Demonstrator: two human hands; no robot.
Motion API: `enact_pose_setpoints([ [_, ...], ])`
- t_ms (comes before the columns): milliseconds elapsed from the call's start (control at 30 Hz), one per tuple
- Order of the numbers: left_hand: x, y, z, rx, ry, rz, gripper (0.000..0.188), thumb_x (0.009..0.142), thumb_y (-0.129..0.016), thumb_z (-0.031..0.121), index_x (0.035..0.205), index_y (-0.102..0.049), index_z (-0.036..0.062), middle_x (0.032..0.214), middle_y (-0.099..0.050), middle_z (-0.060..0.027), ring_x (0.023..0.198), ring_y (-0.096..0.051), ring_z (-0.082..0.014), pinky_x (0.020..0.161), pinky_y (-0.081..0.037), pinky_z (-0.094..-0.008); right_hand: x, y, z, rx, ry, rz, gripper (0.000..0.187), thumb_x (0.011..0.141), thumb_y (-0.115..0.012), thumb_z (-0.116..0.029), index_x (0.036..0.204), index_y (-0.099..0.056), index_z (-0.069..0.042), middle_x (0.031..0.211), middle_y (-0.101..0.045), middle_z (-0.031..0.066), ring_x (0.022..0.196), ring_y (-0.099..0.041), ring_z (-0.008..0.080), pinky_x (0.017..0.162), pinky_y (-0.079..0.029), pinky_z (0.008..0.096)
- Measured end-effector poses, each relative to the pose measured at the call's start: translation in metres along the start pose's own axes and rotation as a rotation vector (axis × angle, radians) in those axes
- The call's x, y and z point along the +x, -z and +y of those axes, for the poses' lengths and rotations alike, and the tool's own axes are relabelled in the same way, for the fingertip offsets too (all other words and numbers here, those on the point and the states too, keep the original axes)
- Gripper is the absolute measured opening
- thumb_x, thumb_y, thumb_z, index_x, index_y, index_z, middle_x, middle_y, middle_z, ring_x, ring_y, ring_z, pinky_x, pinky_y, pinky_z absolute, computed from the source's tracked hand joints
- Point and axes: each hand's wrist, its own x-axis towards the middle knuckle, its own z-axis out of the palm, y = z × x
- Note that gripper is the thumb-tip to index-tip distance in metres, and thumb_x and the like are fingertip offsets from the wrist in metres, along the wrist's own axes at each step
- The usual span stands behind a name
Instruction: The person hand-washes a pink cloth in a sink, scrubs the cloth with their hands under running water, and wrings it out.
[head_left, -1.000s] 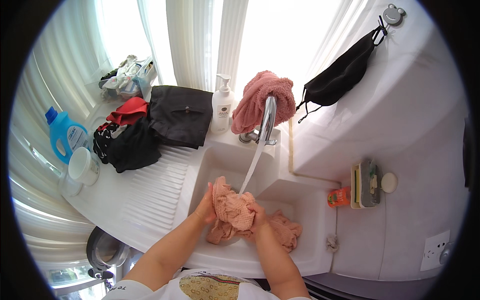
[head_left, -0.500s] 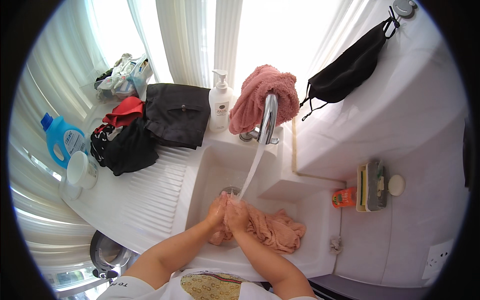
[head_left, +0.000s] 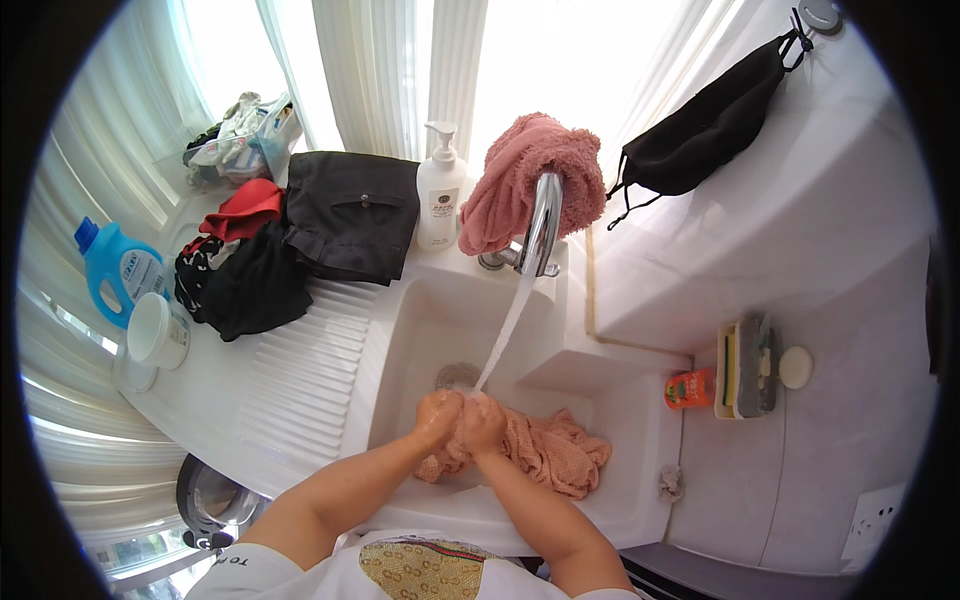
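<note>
Hands at a laundry sink. The left hand [head_left: 437,418] and the right hand [head_left: 482,422] meet side by side, the grip of each closed on one bunched end of a salmon-pink, crinkle-textured cloth [head_left: 560,455]. The rest of the cloth lies to the right, on the floor of a white, angular sink basin [head_left: 420,330]. A clear stream of water [head_left: 505,335] falls from a curved, chromed metal faucet [head_left: 541,225] onto the hands, just in front of a round, grey drain [head_left: 458,376]. A dusty-rose, fluffy towel [head_left: 525,175] drapes behind the faucet; beside it stands a white plastic pump bottle [head_left: 440,200]. Left, on the white, ribbed worktop [head_left: 310,350], rests a folded black garment [head_left: 355,225] with a button.
</note>
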Motion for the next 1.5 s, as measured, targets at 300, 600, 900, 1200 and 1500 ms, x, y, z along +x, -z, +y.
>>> enact_pose_setpoints([
  [300,-0.014,0.02,0.044,-0.507,-0.074,0.017,0.05,0.092,-0.058,0.036,0.127,-0.041,0.0051,0.117,-0.053,-0.0108,0.104,-0.055,-0.021,0.087,-0.049,-0.0379,0.065,0.095,-0.043,0.997,-0.745,-0.578,0.06,0.094,-0.045,-0.052,0.129,-0.048,-0.004,0.127,-0.055,0.0133,0.115,-0.054,0.0255,0.098,-0.044,0.0407],
  [600,-0.012,0.022,0.036,-0.555,0.218,-0.339,0.075,0.087,-0.047,0.064,0.14,-0.029,0.0152,0.137,-0.041,-0.0117,0.129,-0.039,-0.0281,0.102,-0.039,-0.0493,0.038,0.049,-0.079,0.647,-0.379,-0.489,0.055,0.089,-0.058,-0.027,0.134,-0.042,0.0,0.128,-0.052,0.0106,0.119,-0.051,0.0242,0.102,-0.04,0.039],
  [900,-0.015,0.026,0.089,-1.06,0.049,-0.178,0.049,0.1,-0.032,0.041,0.137,-0.037,0.0072,0.132,-0.047,-0.0125,0.122,-0.046,-0.0295,0.102,-0.04,-0.0457,0.028,0.065,-0.067,-0.43,0.13,-0.577,0.096,0.069,-0.074,-0.039,0.145,-0.027,-0.007,0.151,-0.015,0.0252,0.128,-0.041,0.0404,0.107,-0.033,0.0422],
  [1200,-0.043,0.01,0.163,-1.202,0.025,-0.408,0.054,0.098,-0.036,0.045,0.138,-0.035,0.0088,0.14,-0.042,-0.0099,0.129,-0.039,-0.0298,0.11,-0.028,-0.0474,0.028,0.023,-0.03,0.231,0.09,-0.424,0.064,0.072,-0.075,-0.024,0.127,-0.051,-0.003,0.125,-0.056,0.0134,0.113,-0.055,0.0262,0.096,-0.044,0.0372],
  [1500,-0.016,0.013,0.084,-0.74,0.323,-0.211,0.079,0.081,-0.054,0.066,0.136,-0.037,0.0114,0.138,-0.042,-0.0096,0.127,-0.04,-0.0289,0.111,-0.026,-0.0469,0.026,0.109,-0.085,0.717,-0.165,-0.611,0.044,0.077,-0.067,-0.008,0.118,-0.055,0.004,0.112,-0.062,0.0097,0.101,-0.059,0.0182,0.088,-0.048,0.0326],
])
